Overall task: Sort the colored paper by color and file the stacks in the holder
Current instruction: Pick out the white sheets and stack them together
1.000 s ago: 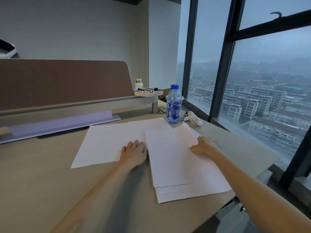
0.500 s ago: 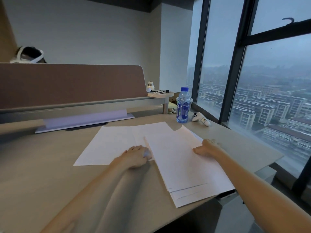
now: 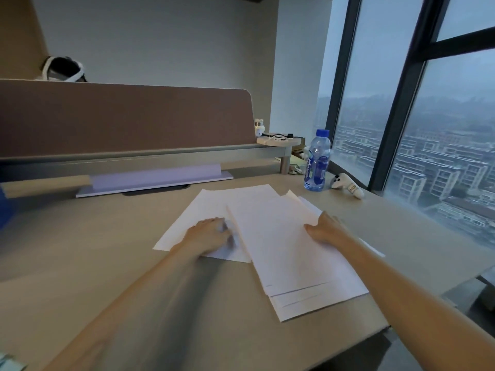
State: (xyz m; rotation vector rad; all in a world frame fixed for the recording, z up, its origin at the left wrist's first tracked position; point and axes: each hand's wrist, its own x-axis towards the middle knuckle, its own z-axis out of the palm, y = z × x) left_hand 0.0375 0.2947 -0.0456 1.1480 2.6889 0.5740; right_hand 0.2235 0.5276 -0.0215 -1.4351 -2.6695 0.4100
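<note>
Beige desk (image 3: 80, 250) bears pale paper sheets (image 3: 281, 236) beside a tall window (image 3: 442, 156).

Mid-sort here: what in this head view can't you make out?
Paper colours, head view: right stack and left sheets all look pale in dim light.
Stack's lower layers: covered by the one on top.
Left hand: fingertips motion-blurred, grip unclear.
Right hand: fingers hidden behind the hand itself.
Blue object, left edge: cut off by the frame.
</note>
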